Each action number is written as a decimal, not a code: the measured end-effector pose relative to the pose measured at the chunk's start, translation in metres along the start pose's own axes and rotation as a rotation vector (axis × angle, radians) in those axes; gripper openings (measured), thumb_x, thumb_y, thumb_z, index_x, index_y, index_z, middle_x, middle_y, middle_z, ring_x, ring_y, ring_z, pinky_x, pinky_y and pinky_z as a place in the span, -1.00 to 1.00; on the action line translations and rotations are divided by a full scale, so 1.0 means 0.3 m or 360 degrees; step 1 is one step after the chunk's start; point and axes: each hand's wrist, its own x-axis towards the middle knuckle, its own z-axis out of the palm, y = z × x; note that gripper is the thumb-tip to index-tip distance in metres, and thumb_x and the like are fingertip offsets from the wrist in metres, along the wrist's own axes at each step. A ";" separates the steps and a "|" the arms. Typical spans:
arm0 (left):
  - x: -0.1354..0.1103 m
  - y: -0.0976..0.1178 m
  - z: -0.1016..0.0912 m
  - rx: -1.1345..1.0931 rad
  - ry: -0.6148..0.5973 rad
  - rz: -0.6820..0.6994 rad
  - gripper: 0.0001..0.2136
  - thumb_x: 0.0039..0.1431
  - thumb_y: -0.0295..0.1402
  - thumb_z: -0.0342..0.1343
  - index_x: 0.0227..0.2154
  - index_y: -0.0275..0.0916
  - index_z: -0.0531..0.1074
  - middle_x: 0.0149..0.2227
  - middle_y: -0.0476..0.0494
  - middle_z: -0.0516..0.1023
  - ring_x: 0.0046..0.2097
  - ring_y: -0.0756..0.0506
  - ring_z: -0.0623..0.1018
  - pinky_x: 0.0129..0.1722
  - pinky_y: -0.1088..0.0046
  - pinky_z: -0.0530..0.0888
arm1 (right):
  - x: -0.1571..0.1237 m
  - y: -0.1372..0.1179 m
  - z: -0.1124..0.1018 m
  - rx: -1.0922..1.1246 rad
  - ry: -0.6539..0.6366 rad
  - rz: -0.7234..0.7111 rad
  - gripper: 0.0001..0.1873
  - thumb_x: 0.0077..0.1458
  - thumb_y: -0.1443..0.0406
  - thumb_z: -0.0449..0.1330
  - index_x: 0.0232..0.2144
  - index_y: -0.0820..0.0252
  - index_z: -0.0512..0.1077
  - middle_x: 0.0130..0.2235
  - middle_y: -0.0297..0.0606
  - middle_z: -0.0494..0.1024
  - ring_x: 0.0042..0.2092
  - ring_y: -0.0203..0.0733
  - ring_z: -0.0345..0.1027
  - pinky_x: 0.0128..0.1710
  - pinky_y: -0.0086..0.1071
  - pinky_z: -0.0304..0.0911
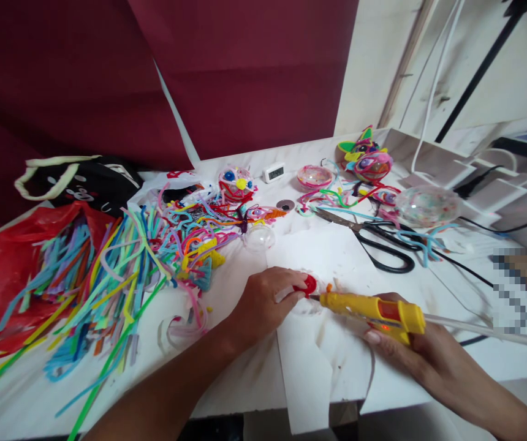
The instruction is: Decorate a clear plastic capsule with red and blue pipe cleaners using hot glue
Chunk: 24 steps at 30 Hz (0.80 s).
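Between the fingertips of my left hand point(263, 300) is a small red coiled piece point(308, 285), apparently of pipe cleaner, held low over a white paper sheet point(304, 355). My right hand point(422, 355) is wrapped round a yellow hot glue gun point(369, 309) with a lit orange light. A clear glue stick point(488, 331) sticks out of its back. The gun's nozzle points left and meets or nearly meets the red piece; I cannot tell which. Near the left hand lies a clear plastic half-ball point(260, 237). Black-handled scissors point(374, 239) rest beyond the glue gun.
Many pipe cleaners point(130, 275) spread over the left side beside a red plastic bag point(6, 269). A black bag point(84, 180) stands behind them. Decorated balls point(236, 184), a small clock point(273, 172) and a clear bowl point(429, 205) line the back. Cables run along the right.
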 end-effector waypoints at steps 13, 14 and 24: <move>0.000 0.011 0.005 0.0011 0.0029 -0.0066 -0.83 0.03 -0.56 0.15 -0.32 -0.22 0.51 -0.19 -0.12 0.60 -0.12 -0.10 0.58 -0.08 0.33 0.51 | 0.013 -0.010 -0.011 0.0203 -0.0084 0.0041 -0.72 0.13 0.06 0.09 -0.28 0.12 0.39 -0.32 -0.27 0.48 -0.32 -0.16 0.37 -0.40 -0.37 0.36; 0.000 0.011 0.006 0.0012 0.0032 -0.0065 -0.83 0.02 -0.56 0.15 -0.32 -0.22 0.51 -0.19 -0.12 0.61 -0.13 -0.10 0.58 -0.08 0.33 0.51 | 0.014 -0.008 -0.012 0.0215 -0.0087 0.0040 -0.72 0.13 0.06 0.09 -0.27 0.12 0.39 -0.29 -0.26 0.49 -0.28 -0.14 0.39 -0.37 -0.36 0.37; 0.005 0.022 0.008 0.0027 0.0039 -0.0070 -0.83 0.00 -0.58 0.13 -0.36 -0.23 0.51 -0.22 -0.12 0.61 -0.16 -0.10 0.58 -0.09 0.33 0.51 | 0.006 0.011 -0.040 0.0309 0.0016 0.0043 -0.65 0.10 0.07 0.14 -0.14 0.15 0.40 -0.20 -0.20 0.52 -0.18 -0.06 0.43 -0.28 -0.33 0.42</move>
